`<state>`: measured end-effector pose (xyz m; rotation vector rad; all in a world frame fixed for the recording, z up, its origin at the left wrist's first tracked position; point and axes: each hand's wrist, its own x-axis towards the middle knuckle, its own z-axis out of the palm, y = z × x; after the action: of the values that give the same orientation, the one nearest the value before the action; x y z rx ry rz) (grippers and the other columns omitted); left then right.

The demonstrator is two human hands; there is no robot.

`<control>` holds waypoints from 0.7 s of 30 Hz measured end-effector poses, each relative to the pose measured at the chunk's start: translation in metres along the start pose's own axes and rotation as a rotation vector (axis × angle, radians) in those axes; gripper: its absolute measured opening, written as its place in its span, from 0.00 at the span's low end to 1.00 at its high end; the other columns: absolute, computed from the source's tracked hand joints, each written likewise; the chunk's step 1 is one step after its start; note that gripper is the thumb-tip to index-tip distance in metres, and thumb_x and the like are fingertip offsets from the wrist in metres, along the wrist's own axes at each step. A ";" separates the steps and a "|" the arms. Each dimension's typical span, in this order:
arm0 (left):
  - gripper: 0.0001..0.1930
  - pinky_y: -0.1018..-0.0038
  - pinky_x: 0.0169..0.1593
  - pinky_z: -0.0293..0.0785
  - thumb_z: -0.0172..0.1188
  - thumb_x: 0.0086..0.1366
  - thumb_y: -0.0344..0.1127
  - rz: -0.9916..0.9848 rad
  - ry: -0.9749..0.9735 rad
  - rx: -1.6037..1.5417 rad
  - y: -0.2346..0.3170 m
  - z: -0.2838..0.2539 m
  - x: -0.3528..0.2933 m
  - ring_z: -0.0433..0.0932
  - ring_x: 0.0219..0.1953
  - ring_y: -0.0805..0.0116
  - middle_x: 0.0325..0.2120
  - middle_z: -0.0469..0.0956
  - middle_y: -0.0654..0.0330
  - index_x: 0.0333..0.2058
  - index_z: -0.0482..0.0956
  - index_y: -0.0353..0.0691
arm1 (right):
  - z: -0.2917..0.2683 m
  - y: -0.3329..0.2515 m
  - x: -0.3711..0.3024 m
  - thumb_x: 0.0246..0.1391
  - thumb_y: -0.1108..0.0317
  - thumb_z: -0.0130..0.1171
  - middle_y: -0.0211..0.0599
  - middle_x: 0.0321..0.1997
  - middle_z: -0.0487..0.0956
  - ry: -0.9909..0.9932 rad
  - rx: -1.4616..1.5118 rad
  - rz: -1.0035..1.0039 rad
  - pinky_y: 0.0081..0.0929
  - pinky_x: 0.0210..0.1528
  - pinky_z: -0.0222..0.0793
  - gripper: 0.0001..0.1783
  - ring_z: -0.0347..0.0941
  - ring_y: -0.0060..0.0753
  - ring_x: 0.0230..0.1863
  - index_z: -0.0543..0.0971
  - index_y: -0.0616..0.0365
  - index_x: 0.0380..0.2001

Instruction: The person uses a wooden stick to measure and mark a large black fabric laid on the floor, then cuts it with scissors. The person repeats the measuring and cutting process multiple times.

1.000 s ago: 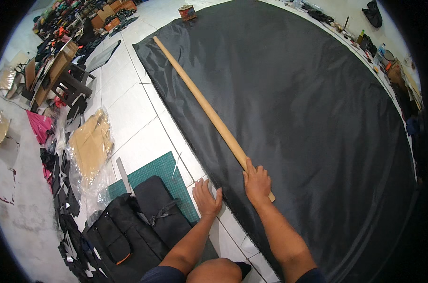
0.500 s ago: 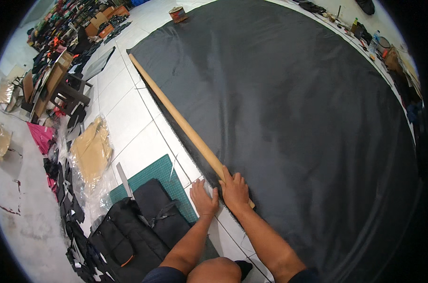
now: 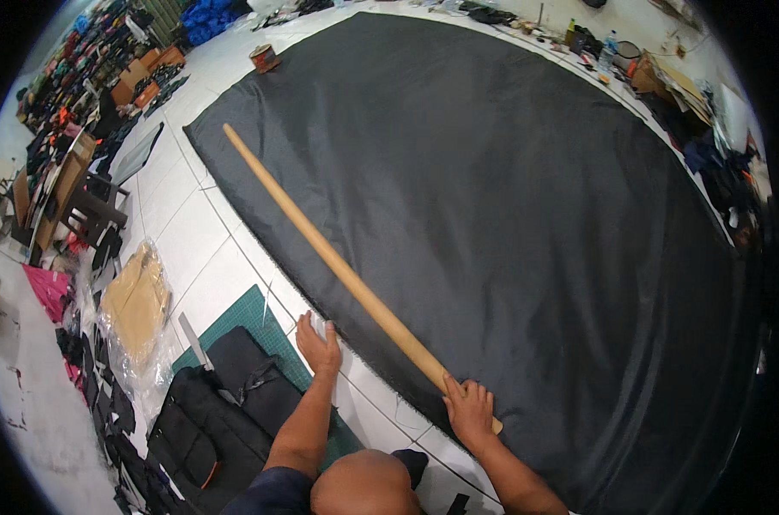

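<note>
A large sheet of dark grey fabric (image 3: pixel 527 197) with a frayed left edge lies spread on white floor tiles. On top of it rests a long tan tube (image 3: pixel 346 275), slanting from far left to near right, a little inside that edge. My right hand (image 3: pixel 471 414) grips the tube close to its near end, fingers laid over it. Down by the frayed edge is my left hand (image 3: pixel 319 346), thumb apart from the fingers and the thumb tip at the cloth. It holds nothing that I can see.
Beside my left arm lie black bags (image 3: pixel 213 421) on a green cutting mat (image 3: pixel 243 313) with a metal ruler (image 3: pixel 194 341). A plastic-wrapped tan packet (image 3: pixel 136 305) is further left. A tin (image 3: pixel 264 58) weighs on the fabric's far corner. Bottles and clutter line the right wall.
The tube has shifted right, from along the fabric's left edge to further in on the cloth, with my right hand on it. My left hand stays by the edge, now further from my right.
</note>
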<state>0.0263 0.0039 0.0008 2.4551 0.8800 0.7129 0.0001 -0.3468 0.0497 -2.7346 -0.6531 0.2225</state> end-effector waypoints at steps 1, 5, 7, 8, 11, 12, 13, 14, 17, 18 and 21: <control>0.30 0.52 0.69 0.52 0.56 0.68 0.46 0.009 0.026 -0.046 0.009 -0.001 0.004 0.60 0.66 0.39 0.63 0.65 0.39 0.63 0.65 0.32 | 0.000 0.008 -0.013 0.58 0.58 0.63 0.42 0.47 0.72 0.015 -0.011 0.003 0.44 0.49 0.62 0.32 0.68 0.46 0.47 0.70 0.40 0.66; 0.30 0.48 0.71 0.48 0.55 0.69 0.43 0.228 -0.076 0.045 0.039 0.006 0.020 0.55 0.70 0.37 0.66 0.60 0.36 0.64 0.64 0.32 | -0.006 0.026 -0.057 0.58 0.56 0.62 0.40 0.47 0.73 0.007 0.031 0.068 0.44 0.48 0.61 0.32 0.68 0.45 0.47 0.69 0.37 0.66; 0.34 0.48 0.73 0.44 0.52 0.70 0.47 0.252 -0.201 0.170 0.054 0.010 0.024 0.50 0.72 0.37 0.69 0.55 0.36 0.67 0.60 0.31 | -0.010 0.034 -0.068 0.59 0.55 0.62 0.40 0.47 0.73 0.021 0.049 0.102 0.44 0.49 0.61 0.31 0.68 0.45 0.47 0.70 0.37 0.66; 0.35 0.48 0.73 0.42 0.51 0.70 0.49 0.248 -0.246 0.231 0.053 0.019 0.024 0.49 0.73 0.38 0.69 0.54 0.36 0.67 0.59 0.31 | -0.009 0.037 -0.076 0.59 0.55 0.61 0.40 0.47 0.73 0.039 0.037 0.112 0.44 0.49 0.61 0.31 0.68 0.44 0.47 0.70 0.37 0.66; 0.39 0.48 0.74 0.39 0.46 0.72 0.56 0.216 -0.376 0.355 0.043 0.036 0.024 0.46 0.74 0.39 0.71 0.50 0.36 0.69 0.55 0.29 | -0.005 0.050 -0.096 0.60 0.54 0.60 0.40 0.47 0.73 0.057 -0.014 0.132 0.44 0.50 0.61 0.30 0.68 0.44 0.47 0.71 0.37 0.66; 0.39 0.48 0.74 0.39 0.46 0.72 0.57 0.221 -0.395 0.365 0.039 0.040 0.021 0.46 0.74 0.38 0.71 0.50 0.35 0.69 0.55 0.29 | -0.005 0.055 -0.103 0.60 0.54 0.60 0.40 0.48 0.73 0.051 -0.038 0.145 0.44 0.50 0.61 0.30 0.67 0.44 0.47 0.71 0.37 0.66; 0.39 0.47 0.74 0.40 0.46 0.72 0.57 0.224 -0.412 0.377 0.037 0.043 0.019 0.46 0.74 0.37 0.71 0.50 0.35 0.69 0.55 0.29 | -0.008 0.060 -0.109 0.60 0.54 0.60 0.40 0.48 0.73 0.065 -0.049 0.168 0.44 0.50 0.61 0.30 0.67 0.44 0.47 0.71 0.37 0.66; 0.41 0.47 0.74 0.39 0.46 0.72 0.59 0.232 -0.399 0.371 0.035 0.047 0.020 0.46 0.74 0.37 0.71 0.50 0.35 0.69 0.55 0.28 | -0.011 0.065 -0.114 0.60 0.54 0.60 0.41 0.48 0.73 0.078 -0.059 0.190 0.45 0.50 0.61 0.30 0.67 0.44 0.47 0.71 0.37 0.66; 0.42 0.49 0.74 0.38 0.45 0.71 0.60 0.225 -0.431 0.383 0.045 0.045 0.016 0.46 0.74 0.40 0.71 0.50 0.35 0.69 0.54 0.28 | -0.013 0.079 -0.130 0.61 0.54 0.59 0.42 0.48 0.73 0.098 -0.074 0.243 0.45 0.50 0.61 0.30 0.67 0.45 0.47 0.70 0.36 0.66; 0.43 0.48 0.74 0.38 0.47 0.70 0.60 0.246 -0.396 0.367 0.046 0.044 0.017 0.47 0.74 0.39 0.70 0.51 0.34 0.69 0.55 0.27 | -0.013 0.082 -0.130 0.61 0.54 0.59 0.42 0.48 0.73 0.113 -0.071 0.259 0.45 0.50 0.61 0.30 0.67 0.45 0.48 0.70 0.37 0.67; 0.44 0.46 0.74 0.37 0.50 0.68 0.60 0.330 -0.336 0.437 0.062 0.042 0.005 0.47 0.74 0.39 0.70 0.51 0.34 0.69 0.56 0.27 | -0.011 0.088 -0.132 0.61 0.55 0.59 0.43 0.47 0.72 0.142 -0.092 0.311 0.45 0.50 0.61 0.30 0.67 0.46 0.47 0.70 0.37 0.67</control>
<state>0.0826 -0.0458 0.0039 3.0338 0.5470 0.2004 -0.0775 -0.4846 0.0399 -2.8978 -0.2029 0.0684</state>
